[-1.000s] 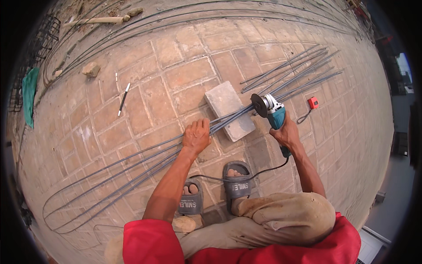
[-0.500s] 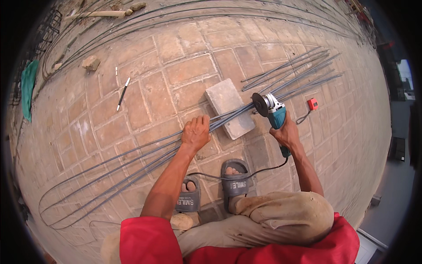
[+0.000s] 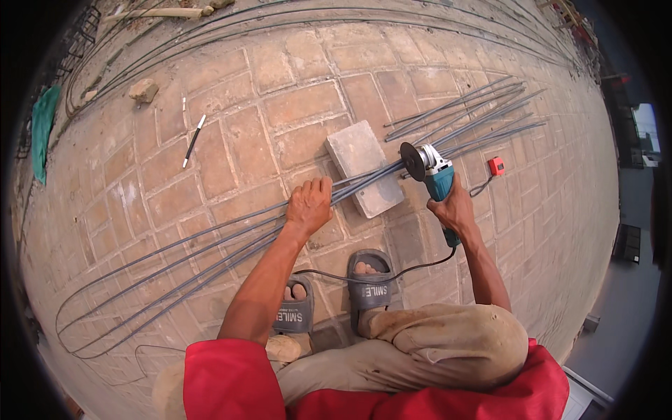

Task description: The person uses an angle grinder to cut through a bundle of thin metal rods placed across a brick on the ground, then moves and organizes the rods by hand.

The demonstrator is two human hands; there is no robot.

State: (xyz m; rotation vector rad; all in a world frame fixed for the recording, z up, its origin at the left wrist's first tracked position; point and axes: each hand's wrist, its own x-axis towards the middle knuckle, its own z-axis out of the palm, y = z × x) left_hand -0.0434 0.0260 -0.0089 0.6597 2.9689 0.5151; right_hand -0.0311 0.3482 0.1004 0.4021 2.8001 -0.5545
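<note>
My left hand (image 3: 309,204) is closed around a bundle of thin steel rods (image 3: 369,178), which lies across a grey concrete block (image 3: 353,147). To the left of this hand the rods fan out and bend round in a loop at the far end. In my right hand (image 3: 455,210) is a teal angle grinder (image 3: 439,183), gripped by its body. Its dark disc (image 3: 413,162) stands upright at the rods, just past the block's right side; whether it touches them I cannot tell.
Cut steel rods (image 3: 458,108) lie on the brick paving beyond the grinder. A red tape measure (image 3: 496,166) rests to the right, a black-and-white marker (image 3: 194,141) to the left. The grinder's black cable (image 3: 413,273) crosses before my sandals. Long rods (image 3: 294,15) curve along the far side.
The whole view has shifted slightly. Both hands keep their grips, and the grinder's disc stays at about the same spot on the rods.
</note>
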